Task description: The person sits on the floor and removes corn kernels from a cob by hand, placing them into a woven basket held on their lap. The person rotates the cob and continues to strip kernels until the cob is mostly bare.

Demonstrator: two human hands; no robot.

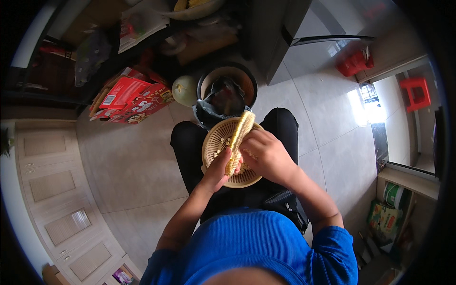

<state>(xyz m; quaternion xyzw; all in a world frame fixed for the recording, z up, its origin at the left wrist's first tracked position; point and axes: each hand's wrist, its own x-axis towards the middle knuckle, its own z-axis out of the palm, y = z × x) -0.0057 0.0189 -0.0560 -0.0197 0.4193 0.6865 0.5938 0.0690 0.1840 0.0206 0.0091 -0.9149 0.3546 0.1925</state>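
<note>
Over basket [210, 141], left hand [217, 172] curled around corn cob [242, 131].

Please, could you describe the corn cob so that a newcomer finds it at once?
Find the black trousers, then the round tan basket. Over it, the left hand holds the corn cob: one long, yellow rod, unlike the loose kernels below.

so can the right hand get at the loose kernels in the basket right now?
Likely yes: the right hand is over the open-topped basket, against the corn cob; the cob crosses the opening, but kernels lie exposed beside it.
</note>
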